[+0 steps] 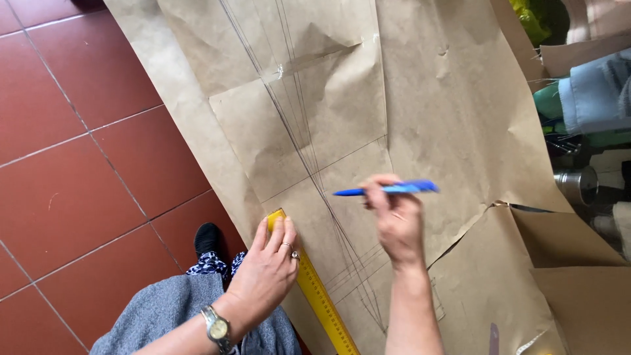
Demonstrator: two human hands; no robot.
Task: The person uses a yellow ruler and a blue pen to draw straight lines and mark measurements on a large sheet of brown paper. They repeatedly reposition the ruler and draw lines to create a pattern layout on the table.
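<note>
Item: brown pattern paper (447,112), creased, spread on the counter. Left hand (266,269), grip flat, presses yellow ruler (315,289) at the paper's edge. Right hand (394,220), grip pinching blue pen (388,189), lifted off the sheet. Risk, I judge: ruler slipping over creases, skewing lines.

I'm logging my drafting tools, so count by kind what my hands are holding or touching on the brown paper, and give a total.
Pen: 1, blue, in the right hand
Ruler: 1, yellow, under the left hand
Paper: 1 pieced brown sheet with drawn lines, under the ruler
Total: 3
</note>
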